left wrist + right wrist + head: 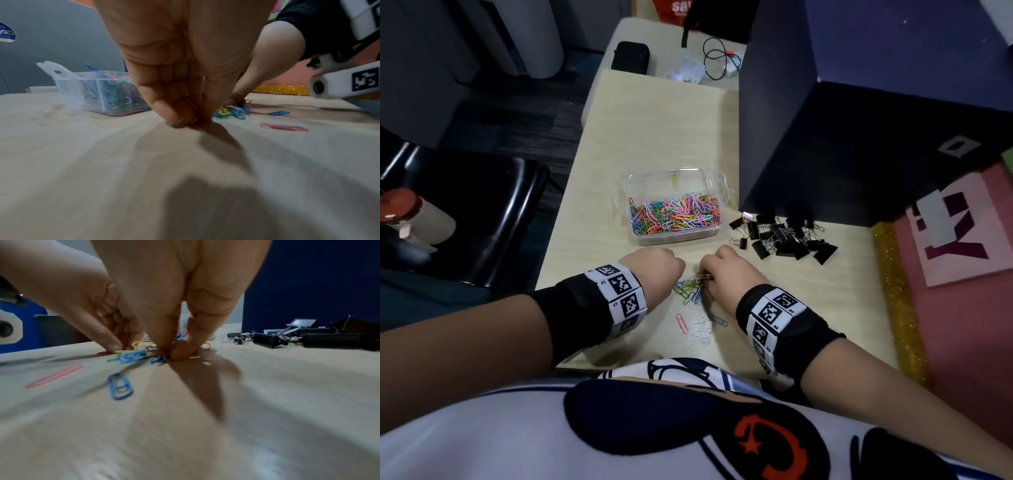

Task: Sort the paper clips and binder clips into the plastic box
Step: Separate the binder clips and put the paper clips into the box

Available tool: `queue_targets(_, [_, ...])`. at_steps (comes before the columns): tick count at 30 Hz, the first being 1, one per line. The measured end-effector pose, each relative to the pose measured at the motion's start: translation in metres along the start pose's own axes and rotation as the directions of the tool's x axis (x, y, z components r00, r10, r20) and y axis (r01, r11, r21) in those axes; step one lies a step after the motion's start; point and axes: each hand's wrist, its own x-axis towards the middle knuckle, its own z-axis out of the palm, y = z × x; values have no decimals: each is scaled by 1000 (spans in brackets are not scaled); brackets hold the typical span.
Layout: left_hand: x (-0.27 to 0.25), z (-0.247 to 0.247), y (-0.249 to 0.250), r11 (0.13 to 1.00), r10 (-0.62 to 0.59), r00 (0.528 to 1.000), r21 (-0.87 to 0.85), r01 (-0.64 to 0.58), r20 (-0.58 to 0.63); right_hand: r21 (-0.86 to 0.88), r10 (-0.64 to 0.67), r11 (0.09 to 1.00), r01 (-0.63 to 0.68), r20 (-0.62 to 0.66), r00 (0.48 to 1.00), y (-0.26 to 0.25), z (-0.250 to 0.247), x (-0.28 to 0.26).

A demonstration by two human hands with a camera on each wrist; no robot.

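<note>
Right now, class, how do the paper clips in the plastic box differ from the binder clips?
The paper clips are thin, many-coloured wire; the binder clips are black and chunkier. The paper clips fill one compartment of the plastic box; the binder clips lie heaped on the table right of it. Both are piled.

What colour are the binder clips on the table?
Black binder clips, with silver wire handles; head view shows them best.
</note>
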Motion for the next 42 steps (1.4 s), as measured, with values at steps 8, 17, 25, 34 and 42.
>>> queue_targets(8, [-3, -4, -8, 1000, 12, 999, -25, -13, -42, 78, 84, 994, -77, -90, 992, 4, -18, 6])
queue_targets(17, [-12, -59, -31, 978, -83, 921, -209, 2, -381, 374, 159, 927, -10, -369, 916, -20, -64, 27])
queue_targets(25, [-16, -41, -31, 974, -45, 926, -221, -43, -375, 112, 240, 966, -231, -79, 967, -10, -59, 14])
queue_targets(34, [-11, 16, 6, 998, 31, 993, -44, -36, -111, -180, -98, 977, 113, 92, 991, 2, -1, -17])
queue_targets(42, [7, 7, -3, 998, 46, 994, -39, -50, -99, -109, -67, 992, 68, 9, 998, 14, 2, -11])
